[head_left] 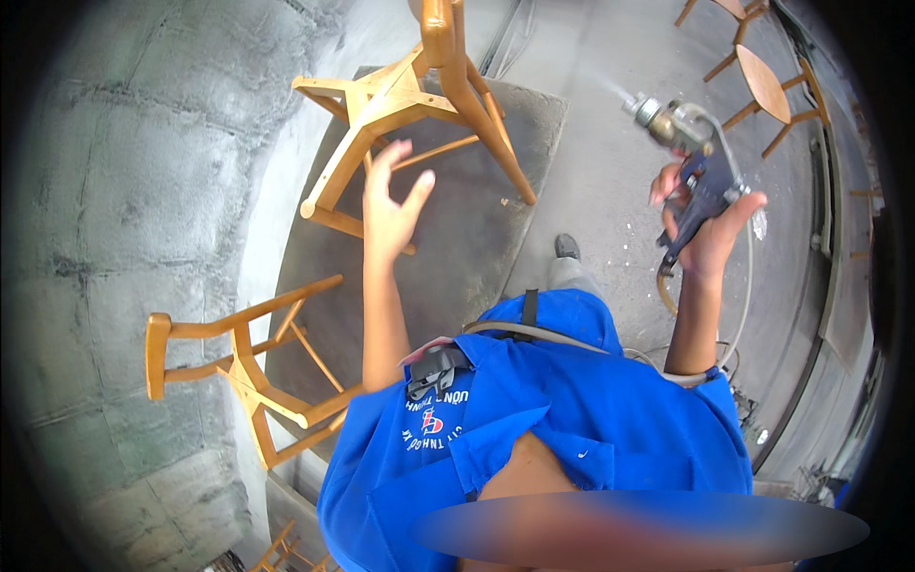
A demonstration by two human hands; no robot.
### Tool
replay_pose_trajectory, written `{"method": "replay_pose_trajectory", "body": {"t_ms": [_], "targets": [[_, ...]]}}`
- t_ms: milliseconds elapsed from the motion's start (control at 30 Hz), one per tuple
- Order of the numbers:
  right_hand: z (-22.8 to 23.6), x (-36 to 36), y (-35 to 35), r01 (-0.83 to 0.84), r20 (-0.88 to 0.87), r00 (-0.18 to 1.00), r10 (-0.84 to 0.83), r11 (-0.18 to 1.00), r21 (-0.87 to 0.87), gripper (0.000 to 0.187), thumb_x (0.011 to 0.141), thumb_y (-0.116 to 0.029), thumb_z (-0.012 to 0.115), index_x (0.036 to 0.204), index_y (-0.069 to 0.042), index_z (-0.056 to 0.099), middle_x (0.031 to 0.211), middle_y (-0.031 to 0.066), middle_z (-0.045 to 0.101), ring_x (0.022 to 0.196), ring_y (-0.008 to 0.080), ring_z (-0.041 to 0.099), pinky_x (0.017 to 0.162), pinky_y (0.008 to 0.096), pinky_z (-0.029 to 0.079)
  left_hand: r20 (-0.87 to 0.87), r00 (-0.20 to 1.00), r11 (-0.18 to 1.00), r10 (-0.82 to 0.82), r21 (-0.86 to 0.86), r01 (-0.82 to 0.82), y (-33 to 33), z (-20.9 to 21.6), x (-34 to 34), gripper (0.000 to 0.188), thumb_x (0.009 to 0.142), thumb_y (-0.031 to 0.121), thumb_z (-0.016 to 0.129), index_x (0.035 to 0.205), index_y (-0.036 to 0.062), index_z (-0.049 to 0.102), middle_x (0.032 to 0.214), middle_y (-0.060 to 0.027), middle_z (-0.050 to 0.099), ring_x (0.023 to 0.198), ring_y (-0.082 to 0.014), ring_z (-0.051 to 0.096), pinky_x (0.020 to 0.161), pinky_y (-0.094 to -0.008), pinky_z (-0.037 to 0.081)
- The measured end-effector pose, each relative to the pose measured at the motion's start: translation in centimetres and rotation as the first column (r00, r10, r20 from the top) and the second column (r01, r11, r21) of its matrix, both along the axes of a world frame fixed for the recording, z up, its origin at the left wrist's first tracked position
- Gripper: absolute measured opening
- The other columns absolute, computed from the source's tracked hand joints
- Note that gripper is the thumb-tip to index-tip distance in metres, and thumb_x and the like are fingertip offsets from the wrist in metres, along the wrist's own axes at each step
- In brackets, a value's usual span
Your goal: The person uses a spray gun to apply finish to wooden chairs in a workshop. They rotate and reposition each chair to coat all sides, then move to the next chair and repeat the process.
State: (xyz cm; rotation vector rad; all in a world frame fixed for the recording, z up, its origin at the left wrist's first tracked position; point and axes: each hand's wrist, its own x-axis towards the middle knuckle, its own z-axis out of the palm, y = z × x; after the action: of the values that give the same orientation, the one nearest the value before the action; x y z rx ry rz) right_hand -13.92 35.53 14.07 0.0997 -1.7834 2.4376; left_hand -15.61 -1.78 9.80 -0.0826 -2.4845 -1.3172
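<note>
My right hand (707, 238) grips a spray gun (696, 167) with a dark handle and a metal nozzle. A pale mist leaves the nozzle toward the upper left. A clear hose runs from the gun down along my right forearm. My left hand (393, 205) is raised with its fingers and thumb apart, holding nothing. Right beside its fingertips is a wooden chair frame (391, 100), light brown, without a seat panel. Whether the fingers touch the frame I cannot tell. Another seatless wooden chair frame (250, 372) is to the left of my left forearm.
Both near frames are by a dark flat board (448, 205). A grey wall (143, 191) rises on the left. Wooden chairs with seats (762, 81) stand at the upper right. The hose (748, 276) hangs beside my right arm. Part of another chair (284, 551) shows at the lower left.
</note>
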Motion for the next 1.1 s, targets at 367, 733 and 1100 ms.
{"method": "replay_pose_trajectory", "body": {"t_ms": [367, 733, 1100], "targets": [[0.8, 5.7, -3.5, -0.033, -0.053, 0.999, 0.010, 0.895, -0.445, 0.107, 0.082, -0.089, 0.013, 0.116, 0.006, 0.050, 0.077, 0.0088, 0.052, 0.069, 0.0185, 0.054, 0.034, 0.0205, 0.037, 0.292, 0.956, 0.993, -0.008, -0.110, 0.042, -6.6, -6.5, 9.0, 0.040, 0.092, 0.024, 0.069, 0.126, 0.0042, 0.062, 0.124, -0.0131, 0.065, 0.119, -0.0241, 0.059, 0.105, -0.0370, 0.041], [-3.9, 6.1, -6.0, 0.080, 0.155, 0.988, 0.002, 0.849, -0.522, 0.103, 0.084, -0.087, 0.012, 0.112, 0.004, 0.054, 0.075, 0.0086, 0.057, 0.070, 0.0187, 0.061, 0.035, 0.0209, 0.036, 0.714, 0.608, 0.937, -0.348, 0.278, 0.211, -2.7, -10.9, 18.7, 0.038, 0.098, 0.025, 0.060, 0.129, 0.0034, 0.058, 0.107, -0.0095, 0.067, 0.105, -0.0177, 0.062, 0.094, -0.0337, 0.048], [-22.4, 3.5, -8.8, 0.318, 0.632, 0.756, -0.171, 0.940, -0.126, 0.085, 0.092, -0.079, 0.022, 0.100, -0.002, 0.059, 0.069, 0.0056, 0.061, 0.060, 0.0160, 0.063, 0.038, 0.0244, 0.035, 0.779, 0.443, 0.857, -0.444, 0.513, -0.042, -5.0, -11.1, 23.1, 0.040, 0.103, 0.036, 0.051, 0.106, 0.0001, 0.068, 0.084, 0.0010, 0.062, 0.080, -0.0080, 0.055, 0.073, -0.0233, 0.045]]}}
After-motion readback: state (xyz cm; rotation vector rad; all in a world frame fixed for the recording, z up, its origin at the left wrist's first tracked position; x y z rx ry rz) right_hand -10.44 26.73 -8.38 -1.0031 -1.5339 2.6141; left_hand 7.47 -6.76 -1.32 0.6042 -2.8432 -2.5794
